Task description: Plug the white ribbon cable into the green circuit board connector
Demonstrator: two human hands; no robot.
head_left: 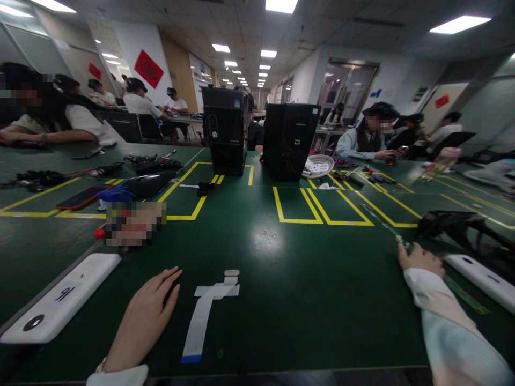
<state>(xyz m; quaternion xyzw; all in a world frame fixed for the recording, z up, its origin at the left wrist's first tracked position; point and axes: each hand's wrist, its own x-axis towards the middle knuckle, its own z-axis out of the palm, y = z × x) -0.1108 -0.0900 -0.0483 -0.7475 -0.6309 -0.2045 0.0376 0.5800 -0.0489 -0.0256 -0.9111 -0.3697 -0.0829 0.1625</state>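
My left hand (145,310) lies on the green table with its fingers stretched out and nothing in them. Just right of it is a flat white ribbon cable (198,326) with a blue end and a small connector at its top. Farther right, my right hand (420,259) has its fingers closed on a long, thin green circuit board strip (382,221), which points away from me to the left. Behind that wrist lies another stretch of green strip (469,296); whether it is the same piece, I cannot tell.
Two black computer towers (224,131) stand at the table's middle. White devices (60,300) lie at both sides. Yellow tape (300,220) marks out boxes. Cables and tools (153,163) lie far left. A white basket (318,165) sits behind. Other people sit around the room.
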